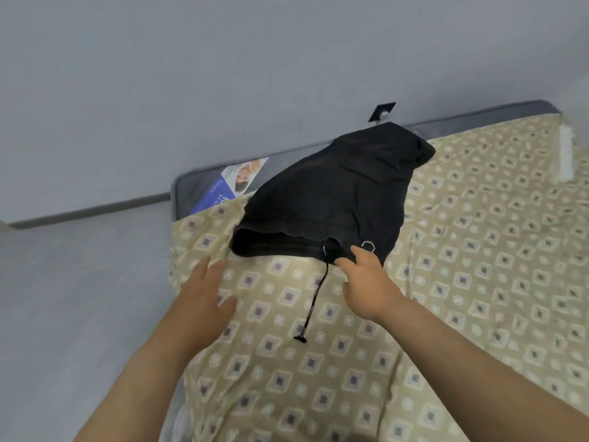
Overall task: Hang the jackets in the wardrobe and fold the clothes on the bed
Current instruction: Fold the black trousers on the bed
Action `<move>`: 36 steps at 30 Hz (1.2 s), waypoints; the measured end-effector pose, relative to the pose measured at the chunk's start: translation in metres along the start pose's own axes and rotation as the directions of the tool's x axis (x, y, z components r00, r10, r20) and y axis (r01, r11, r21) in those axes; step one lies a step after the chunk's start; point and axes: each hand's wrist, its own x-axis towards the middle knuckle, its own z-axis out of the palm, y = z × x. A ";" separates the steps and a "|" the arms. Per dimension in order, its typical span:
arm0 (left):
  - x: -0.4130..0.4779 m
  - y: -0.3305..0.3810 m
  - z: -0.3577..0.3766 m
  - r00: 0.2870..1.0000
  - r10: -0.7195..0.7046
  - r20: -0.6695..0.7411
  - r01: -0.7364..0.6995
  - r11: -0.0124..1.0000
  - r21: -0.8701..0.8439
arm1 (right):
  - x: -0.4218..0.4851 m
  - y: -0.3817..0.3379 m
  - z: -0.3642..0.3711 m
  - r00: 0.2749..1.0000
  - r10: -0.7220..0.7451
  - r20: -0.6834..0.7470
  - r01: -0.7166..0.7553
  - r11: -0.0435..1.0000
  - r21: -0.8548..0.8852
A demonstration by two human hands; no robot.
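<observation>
Right hand (369, 282) pinches waistband of black shorts (331, 199) on bed (478, 250); drawstring (314, 301) dangles. Left hand (204, 288) open, fingers spread, holding nothing.

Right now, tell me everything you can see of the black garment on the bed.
The black garment is matte, creased fabric, lying rumpled on the patterned beige sheet, its far end at the grey mattress edge. Its open hem faces the person; a drawstring trails from it over the sheet, a metal ring nearby. The right hand pinches the hem; the left hand is open beside it.
</observation>
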 end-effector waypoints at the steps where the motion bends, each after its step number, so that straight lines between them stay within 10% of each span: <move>1: 0.018 0.000 0.014 1.000 0.009 -0.001 -0.009 1.000 0.007 | 0.018 0.014 0.010 1.000 -0.010 0.010 0.010 1.000 -0.020; 6: 0.102 -0.005 0.071 0.988 0.060 -0.145 -0.056 0.998 0.033 | 0.094 0.066 0.062 0.984 0.154 0.095 -0.151 0.988 -0.036; 15: 0.172 -0.026 0.123 0.845 0.023 -0.535 -0.090 0.991 -0.099 | 0.127 0.104 0.110 0.961 0.125 -0.245 -0.157 0.981 -0.115; 22: 0.177 -0.031 0.136 0.874 0.216 -0.435 -0.096 0.955 0.281 | 0.121 0.104 0.118 0.928 0.168 -0.331 -0.189 0.982 -0.032; 36: -0.027 -0.052 0.239 0.794 0.378 -0.477 -0.283 0.923 0.260 | -0.018 0.086 0.197 0.954 0.092 -0.285 -0.140 0.978 -0.153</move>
